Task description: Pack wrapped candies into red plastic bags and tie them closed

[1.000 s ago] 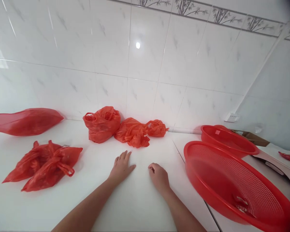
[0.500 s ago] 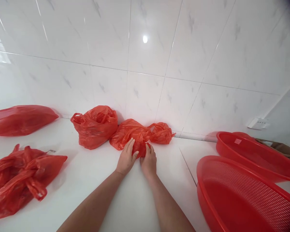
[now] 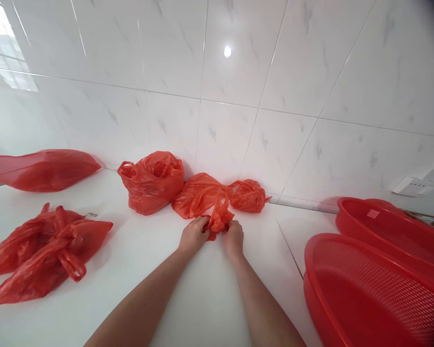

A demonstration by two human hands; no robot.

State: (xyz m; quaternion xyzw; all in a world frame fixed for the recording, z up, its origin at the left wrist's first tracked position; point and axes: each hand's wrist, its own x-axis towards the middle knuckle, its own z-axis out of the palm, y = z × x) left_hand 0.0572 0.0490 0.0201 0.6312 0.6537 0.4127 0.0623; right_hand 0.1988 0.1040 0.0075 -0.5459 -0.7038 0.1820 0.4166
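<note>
A thin red plastic bag (image 3: 199, 193) lies at the foot of the tiled wall, its loose front end pulled toward me. My left hand (image 3: 194, 235) is closed on the left side of that crumpled end. On its right side, the fingers of my right hand (image 3: 234, 237) are closed too, partly hidden behind the plastic. A smaller knotted red bag (image 3: 249, 196) sits just behind and to the right. To the left stands a fuller red bag (image 3: 154, 185) with a loop handle.
Two tied red bags (image 3: 54, 248) lie on the white table (image 3: 130, 270) at left, with a long red bag (image 3: 54, 169) behind them. Red mesh baskets (image 3: 347, 270) take up the right side. A white socket (image 3: 412, 187) is on the tiled wall (image 3: 231, 130).
My hands have gone from resting spread against the bag to gripping its front end, which is drawn out and bunched up. The view has shifted slightly left.
</note>
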